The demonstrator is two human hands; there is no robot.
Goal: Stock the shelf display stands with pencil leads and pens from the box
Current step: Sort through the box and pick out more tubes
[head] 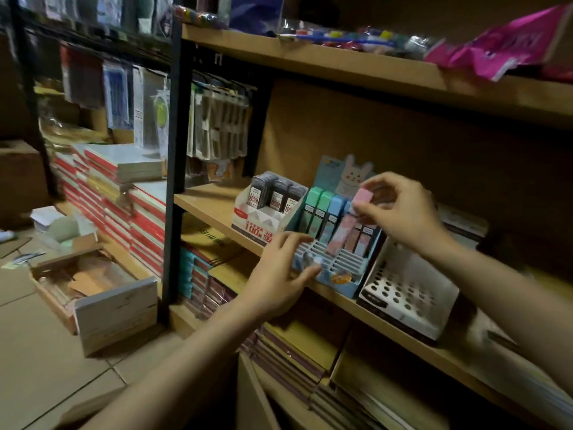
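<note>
The step in hand looks to be seating a pink-capped lead case (356, 212) into the blue slotted display stand (328, 268), and everything else is best placed from that stand. To do it well, I would line the case's lower end up with an open slot beside the cases already standing in the back row, keep it tilted to match their lean, and slide it down until the cap sits level with the green and blue caps (322, 197); forcing it at an angle could tip its neighbours. The left hand (279, 274) braces the stand at its front left corner, fingers curled over the slotted face with the thumb along the front edge, forearm reaching up from below. The right hand (400, 209) hovers over the stand's back right, thumb and fingertips pinching the pink cap, wrist bent down, forearm coming in from the right. The stand sits on the wooden shelf (204, 203); just left of it is a white tray of dark lead cases (273, 203), just right a white perforated pen stand (409, 290) with nothing in its holes, and well down-left on the floor lies the open cardboard box (93, 287).
</note>
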